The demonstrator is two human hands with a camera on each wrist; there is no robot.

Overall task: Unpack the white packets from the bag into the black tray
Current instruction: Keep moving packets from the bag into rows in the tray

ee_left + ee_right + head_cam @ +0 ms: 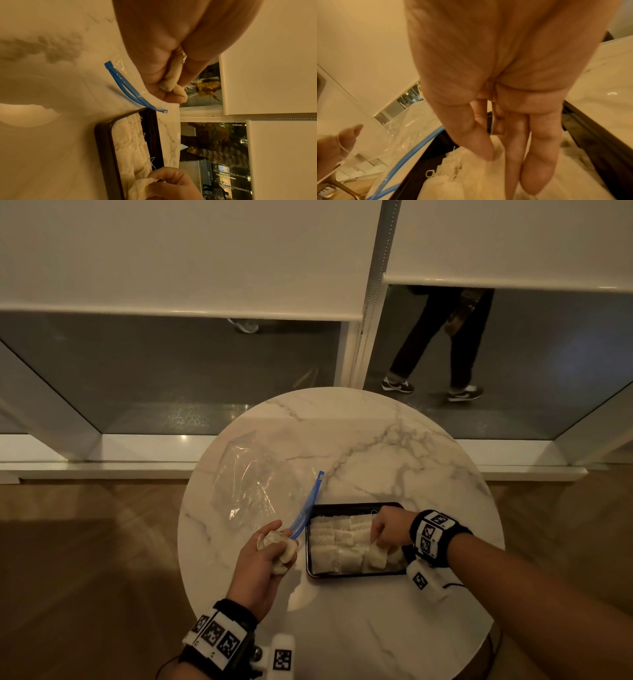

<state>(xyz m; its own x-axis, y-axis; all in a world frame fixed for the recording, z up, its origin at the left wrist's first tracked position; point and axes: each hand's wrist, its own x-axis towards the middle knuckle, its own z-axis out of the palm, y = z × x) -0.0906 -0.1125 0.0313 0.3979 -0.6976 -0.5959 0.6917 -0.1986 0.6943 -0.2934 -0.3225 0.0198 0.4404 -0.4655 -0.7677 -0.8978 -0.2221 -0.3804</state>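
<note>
Sitting on a round marble table [376,440], white with grey veins and a glossy top: a black tray [352,577], a shallow rectangle with rounded corners and a thin raised rim. The tray is nearly full of white packets [329,537], soft gauzy squares with crinkled fabric and loose threads, laid flat in rough rows. A strip of bare black floor shows along the far edge in the left wrist view.

The bag [253,481] is clear thin plastic, crumpled, with a blue zip strip [310,501] at the mouth. It lies left of the tray and its zip end reaches the tray's far-left corner. Nothing can be made out inside the bag.

Left hand [265,563]: fingers curled, thumb pinching a bunch of packets [173,79] together with the bag's mouth, just left of the tray.

Right hand [390,529]: over the tray's right side, fingers bent down, pinching one packet [376,556] that rests on the others in the near-right corner. The right wrist view is blurred; fingertips touch the fabric there.
</note>
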